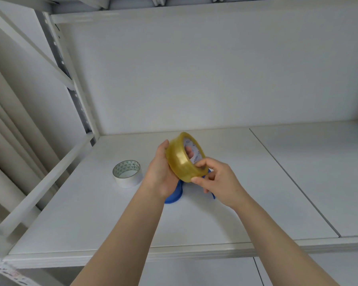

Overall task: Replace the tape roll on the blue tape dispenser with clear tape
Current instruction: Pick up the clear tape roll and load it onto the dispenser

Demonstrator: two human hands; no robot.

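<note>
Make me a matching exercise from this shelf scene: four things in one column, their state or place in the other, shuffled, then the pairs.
Things:
1. clear tape roll
2. white tape roll
3. blue dispenser
4. right hand

States or places:
A. lying flat on the shelf, left of the hands, untouched
B. pinching the rim of a roll with fingertips
C. lifted off the shelf, held between both hands
D. on the shelf, mostly hidden under the hands

Pairs: 1-C, 2-A, 3-D, 4-B
</note>
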